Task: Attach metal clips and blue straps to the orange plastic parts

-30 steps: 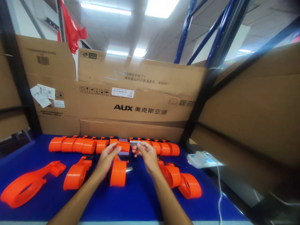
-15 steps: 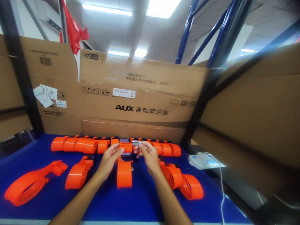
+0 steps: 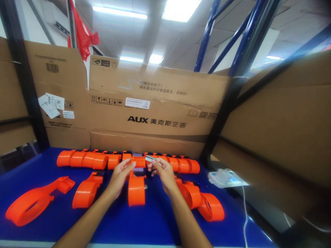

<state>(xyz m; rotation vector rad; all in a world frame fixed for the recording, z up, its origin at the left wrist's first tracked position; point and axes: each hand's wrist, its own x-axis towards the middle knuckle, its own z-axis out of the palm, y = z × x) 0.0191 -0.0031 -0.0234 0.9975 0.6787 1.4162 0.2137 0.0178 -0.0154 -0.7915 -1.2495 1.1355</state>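
My left hand (image 3: 123,175) pinches the flat upper end of an orange plastic band (image 3: 136,191), whose wide loop hangs below the fingers. Close to its right side, my right hand (image 3: 162,170) grips a small silvery metal strip (image 3: 150,158) between thumb and fingers. The strip points left toward the orange end; whether they touch I cannot tell. Behind both hands lies a dark-framed device with a greyish face (image 3: 138,170), partly covered by the band.
A row of orange bands with black parts (image 3: 88,159) lines the back of the blue table (image 3: 111,227). Other bands lie at left (image 3: 28,205) and right (image 3: 212,206). A white power strip (image 3: 224,178) with a cable sits at right. Cardboard (image 3: 155,137) walls the back.
The metal strip has tilted, its right end now lower than its left. The held band's loop has shifted slightly left and up. Both hands keep their grip.
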